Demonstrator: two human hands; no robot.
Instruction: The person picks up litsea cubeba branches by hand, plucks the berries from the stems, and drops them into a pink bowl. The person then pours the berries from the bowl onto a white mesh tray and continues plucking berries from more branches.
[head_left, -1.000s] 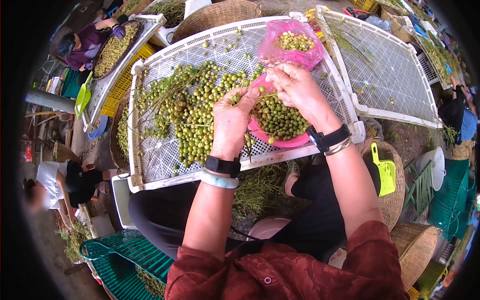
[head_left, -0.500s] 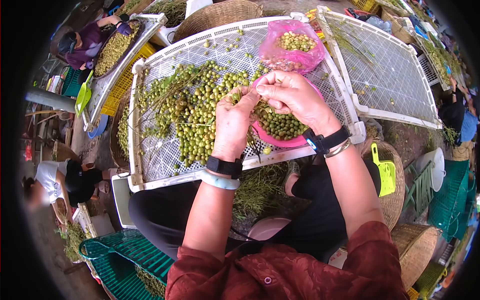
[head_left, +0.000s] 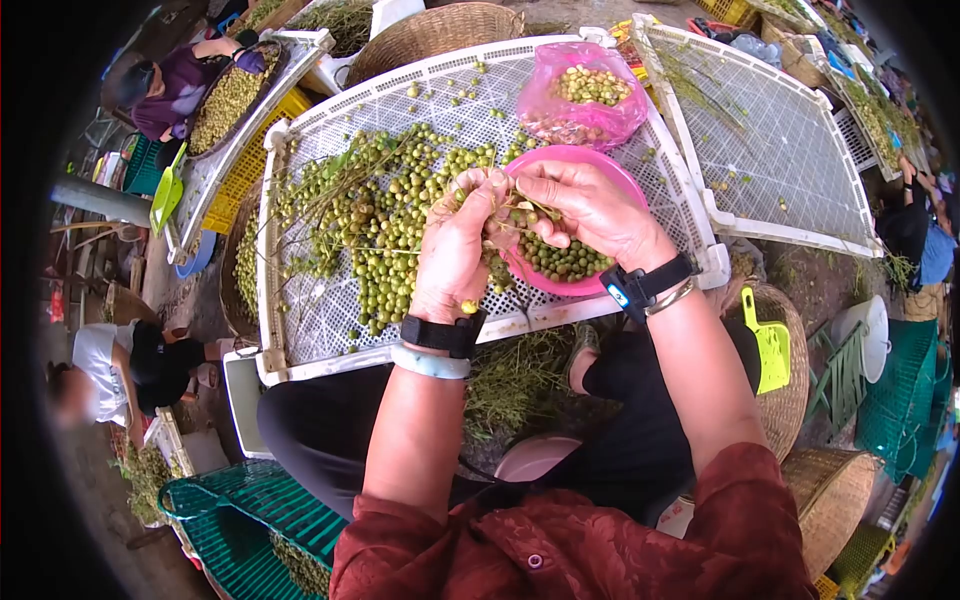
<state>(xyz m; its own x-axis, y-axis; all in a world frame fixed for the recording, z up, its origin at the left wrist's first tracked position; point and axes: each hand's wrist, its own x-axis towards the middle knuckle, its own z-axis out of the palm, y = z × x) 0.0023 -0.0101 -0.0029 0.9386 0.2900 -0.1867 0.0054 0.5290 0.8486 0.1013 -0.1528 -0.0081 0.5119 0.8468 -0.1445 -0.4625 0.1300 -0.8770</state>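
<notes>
left hand [head_left: 452, 255]: fingers curled and pressed together round a sprig [head_left: 507, 214] of small green fruit, thumb side toward the right hand.
right hand [head_left: 590, 208]: fingertips pinching the same sprig from the far side; the two hands touch at the fingertips.
sprig: held in the air above the left rim of the pink bowl [head_left: 603, 166], not resting on anything.
pink bowl: sits at the near right corner of the white tray [head_left: 325, 318], partly full of loose fruit.
change, 1 s: the hands were a little apart, with the right hand over the bowl's far rim. Both have since pulled toward the near edge and closed on each other, so the far rim now shows.
change, fruit: one loose fruit [head_left: 468, 306] now shows by the left wrist strap. I can't tell if it's falling or lying on the tray.
read: looks like fruit being stripped off stems over the bowl. The grip has tightened on one sprig.
pile [head_left: 375, 225]: unstripped fruit on stems, tray middle to left edge, just beside the left hand.
pink bag [head_left: 580, 100]: at the far right corner of the tray, holds more fruit, apart from both hands.
others: a person in purple [head_left: 165, 90] works at the next tray, far left. Another in a white shirt [head_left: 100, 370] is low at the left.
</notes>
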